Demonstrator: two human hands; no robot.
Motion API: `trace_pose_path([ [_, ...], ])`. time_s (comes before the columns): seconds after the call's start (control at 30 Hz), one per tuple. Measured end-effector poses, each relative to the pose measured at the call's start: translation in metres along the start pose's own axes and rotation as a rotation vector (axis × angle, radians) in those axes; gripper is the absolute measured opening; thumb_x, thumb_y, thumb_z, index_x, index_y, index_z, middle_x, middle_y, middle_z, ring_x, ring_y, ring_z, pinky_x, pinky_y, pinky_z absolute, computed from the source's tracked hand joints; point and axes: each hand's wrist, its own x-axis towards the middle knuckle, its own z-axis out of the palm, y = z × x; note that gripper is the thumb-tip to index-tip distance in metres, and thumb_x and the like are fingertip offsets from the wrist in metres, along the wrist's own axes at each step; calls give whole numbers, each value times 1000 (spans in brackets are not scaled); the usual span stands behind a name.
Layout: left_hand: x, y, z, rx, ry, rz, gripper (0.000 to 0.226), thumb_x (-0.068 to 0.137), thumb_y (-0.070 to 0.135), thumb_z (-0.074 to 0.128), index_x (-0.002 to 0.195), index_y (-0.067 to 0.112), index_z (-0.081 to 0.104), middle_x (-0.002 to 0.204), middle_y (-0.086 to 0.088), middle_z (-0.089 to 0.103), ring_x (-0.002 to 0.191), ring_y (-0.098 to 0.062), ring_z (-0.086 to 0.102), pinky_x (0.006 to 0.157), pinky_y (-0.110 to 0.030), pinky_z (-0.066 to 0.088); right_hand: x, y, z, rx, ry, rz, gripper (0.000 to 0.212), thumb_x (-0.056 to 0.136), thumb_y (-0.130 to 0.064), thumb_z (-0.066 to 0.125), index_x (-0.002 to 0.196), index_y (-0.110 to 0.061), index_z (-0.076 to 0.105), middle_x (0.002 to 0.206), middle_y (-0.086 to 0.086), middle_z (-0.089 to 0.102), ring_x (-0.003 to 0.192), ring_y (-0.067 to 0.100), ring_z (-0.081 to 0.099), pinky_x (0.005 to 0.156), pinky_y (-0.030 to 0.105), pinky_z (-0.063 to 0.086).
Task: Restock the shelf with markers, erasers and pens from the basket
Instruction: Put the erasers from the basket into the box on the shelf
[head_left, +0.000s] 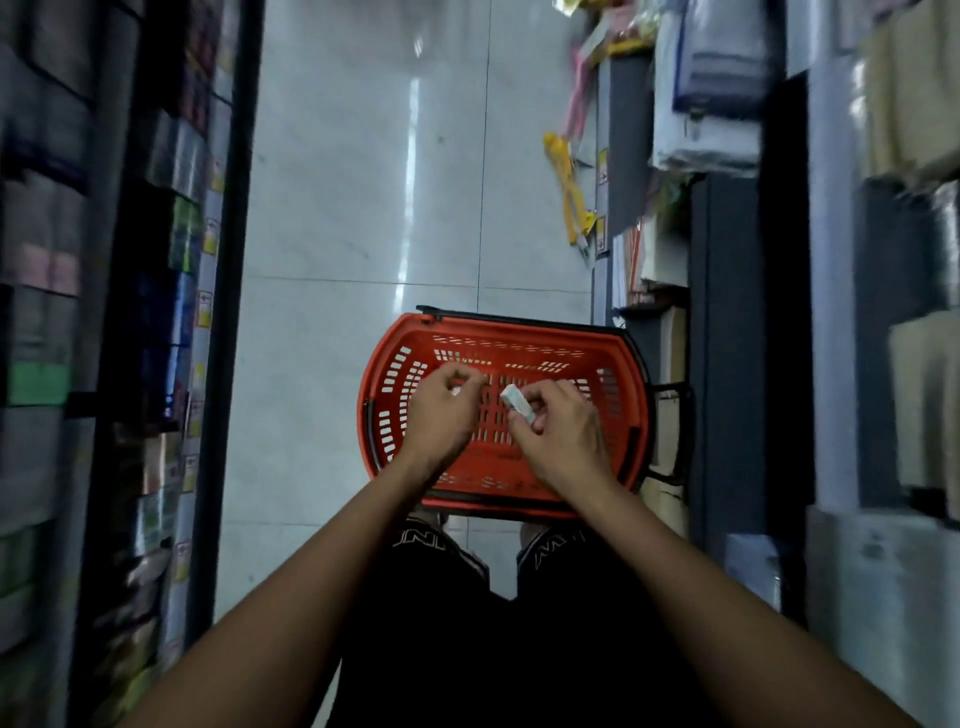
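Observation:
A red plastic basket (397, 379) stands on the tiled floor in front of my feet. Both my hands are over its inside. My right hand (563, 436) pinches a small white eraser (516, 399) between thumb and fingers. My left hand (441, 410) has its fingers curled, and a small white piece shows at its fingertips; what that piece is I cannot make out. The basket's bottom shows no other items where it is not hidden by my hands.
A dark shelf unit (171, 312) packed with boxed goods runs along the left. Shelves (727, 338) with paper stock and packets line the right, close beside the basket. Yellow and pink items (569, 192) hang further along the right. Pale floor tiles (363, 182) stretch ahead.

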Motion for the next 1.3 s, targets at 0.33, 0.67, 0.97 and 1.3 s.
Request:
trace_pose_path([
  [0.33,-53,64,-63,241,-68,375,26,85,26,45,80,34,69,66,6,67,53,-17,57,55,-33,45,-53,-71,-56,-115,114,-117,17,90,-28,70,106,-25,68,97,-10,53,85,10,55,71,27,41],
  [0.67,-81,82,-104,628,-308,628,25,85,31,41,81,34,65,65,16,65,58,-1,61,52,-24,39,-147,-99,-24,-23,458,118,21,89,-25,73,110,-24,68,101,-8,55,83,11,58,67,21,42],
  [0.97,-168,68,-50,828,-631,960,28,89,29,41,91,25,69,87,10,72,74,-7,67,67,-35,58,-283,-71,5,116,771,392,20,87,-32,72,106,-34,65,98,-21,51,83,-5,51,70,13,38],
  [1.3,-344,-11,50,872,-974,1280,23,91,45,44,74,38,57,68,12,62,63,-6,61,57,-27,42,-511,-26,49,238,1121,676,23,89,-24,74,110,-28,70,96,-16,52,84,1,53,75,18,42],
])
